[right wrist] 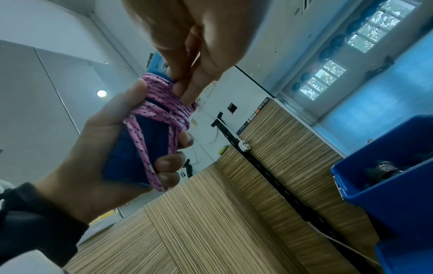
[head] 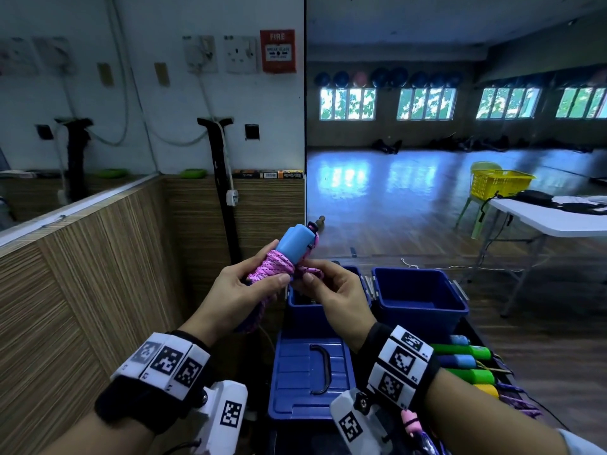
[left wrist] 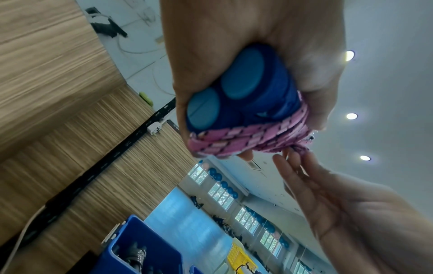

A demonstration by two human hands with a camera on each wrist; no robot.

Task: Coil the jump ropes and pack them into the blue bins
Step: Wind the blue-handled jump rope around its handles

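My left hand (head: 249, 284) grips the two blue handles (head: 294, 243) of a jump rope, held side by side and pointing up. Pink speckled rope (head: 271, 269) is wound in several turns around them. The handle ends (left wrist: 225, 96) and the wrapped rope (left wrist: 248, 139) fill the left wrist view. My right hand (head: 323, 285) pinches the rope's loose end (head: 310, 272) at the wrap; its fingertips (right wrist: 187, 89) press the coils (right wrist: 161, 103). Two blue bins stand below: the left bin (head: 303, 305) with dark items inside, the right bin (head: 420, 293) showing nothing inside.
A blue lid (head: 308, 379) with a black handle lies in front of the bins. Several more jump ropes with green, blue and yellow handles (head: 466, 366) lie at the right. A wood-panelled wall (head: 98, 274) runs along the left. A white folding table (head: 551, 221) stands at far right.
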